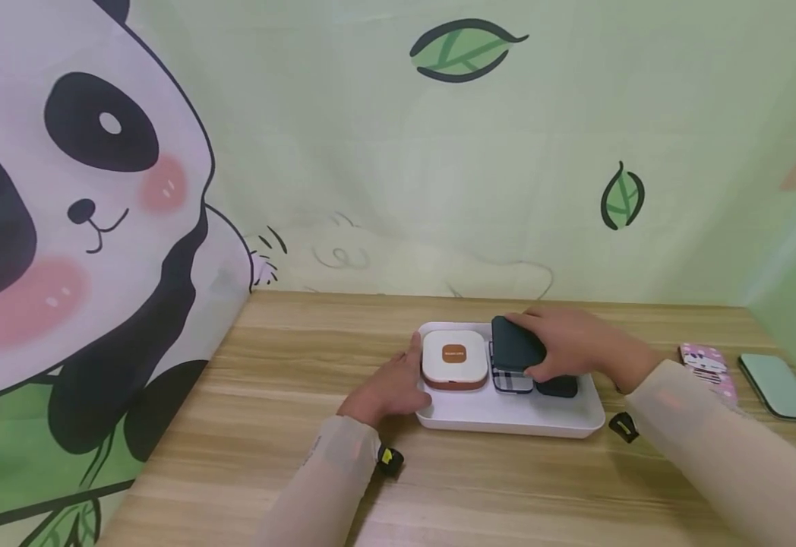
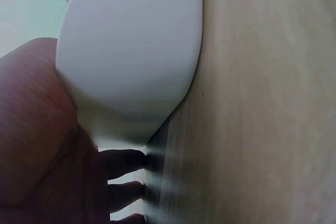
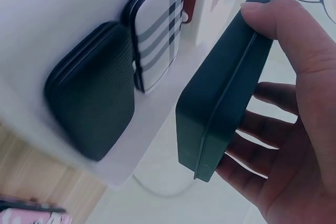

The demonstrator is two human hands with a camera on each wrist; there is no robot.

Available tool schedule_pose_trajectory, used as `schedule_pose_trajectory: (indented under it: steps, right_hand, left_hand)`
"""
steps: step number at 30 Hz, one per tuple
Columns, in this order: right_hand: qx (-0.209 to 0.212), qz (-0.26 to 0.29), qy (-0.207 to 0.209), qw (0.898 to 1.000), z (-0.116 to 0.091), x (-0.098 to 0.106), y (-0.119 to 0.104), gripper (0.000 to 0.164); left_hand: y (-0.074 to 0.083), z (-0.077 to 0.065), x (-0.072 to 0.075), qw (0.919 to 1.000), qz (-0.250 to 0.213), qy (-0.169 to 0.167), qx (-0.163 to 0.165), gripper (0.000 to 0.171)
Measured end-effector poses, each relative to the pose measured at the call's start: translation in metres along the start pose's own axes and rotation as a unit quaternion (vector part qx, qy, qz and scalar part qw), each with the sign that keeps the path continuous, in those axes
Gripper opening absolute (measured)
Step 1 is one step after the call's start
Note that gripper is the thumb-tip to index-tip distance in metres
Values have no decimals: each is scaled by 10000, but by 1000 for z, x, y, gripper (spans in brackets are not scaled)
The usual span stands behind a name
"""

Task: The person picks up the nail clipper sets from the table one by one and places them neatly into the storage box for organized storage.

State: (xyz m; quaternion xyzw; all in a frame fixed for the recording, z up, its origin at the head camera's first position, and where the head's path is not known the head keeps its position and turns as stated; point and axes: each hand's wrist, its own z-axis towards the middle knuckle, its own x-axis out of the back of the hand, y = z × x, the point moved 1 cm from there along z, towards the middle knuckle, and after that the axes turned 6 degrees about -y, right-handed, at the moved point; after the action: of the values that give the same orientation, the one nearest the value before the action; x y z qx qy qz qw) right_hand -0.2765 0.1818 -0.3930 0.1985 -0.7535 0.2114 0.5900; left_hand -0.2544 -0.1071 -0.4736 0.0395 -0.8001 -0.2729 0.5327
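Observation:
My right hand (image 1: 565,346) holds a dark green rectangular case (image 1: 516,346), tilted, over the white tray (image 1: 507,418). In the right wrist view its thumb presses one side near the top, with the fingers behind. Beneath that case, a plaid case (image 3: 160,32) and a black ribbed case (image 3: 97,90) lie side by side in the tray. A white square case (image 1: 454,372) with a brown label and brown base sits at the tray's left end. Against that end rests my left hand (image 1: 393,386), its fingers extended along the outer wall and its thumb at the near corner.
Right of the tray lie a pink patterned case (image 1: 709,368), partly behind the right sleeve, and a flat mint-green case (image 1: 778,386). Everything stands on a wood-grain table (image 1: 268,410). A cloth backdrop (image 1: 343,152) with a printed panda and leaves hangs behind the table.

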Motion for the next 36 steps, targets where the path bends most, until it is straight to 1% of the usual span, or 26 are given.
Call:
schedule_pose_trajectory:
  steps: [4,13,19,24,27,31,36]
  right_hand:
    - [87,-17,-1,10000,11,-1,-10,90]
    - [159,121,-320,9993,34,-8,-29,90]
    - [263,10,-421,9988,50,-15,-38,91]
    - [437,-57,-556,9975,56,-17,-46,89]
    - [385,13,-680,9969,59,-18,-49,88]
    - [295,158,-773,9964,65,-19,-51,87]
    - [345,343,-842,9953,71,-18,-57,86]
  left_hand:
    - [0,0,0,10000,7,4,1,108]
    - [-1,3,0,10000,-7,-3,93,107]
    - [-2,3,0,10000,-1,-34,94,106]
    - [-2,3,0,9999,22,-84,137,106]
    - [-2,3,0,9998,3,-112,166,106]
    - [-2,3,1,9999,-4,-78,124,107]
    - [-4,2,1,9999,23,-44,92,108]
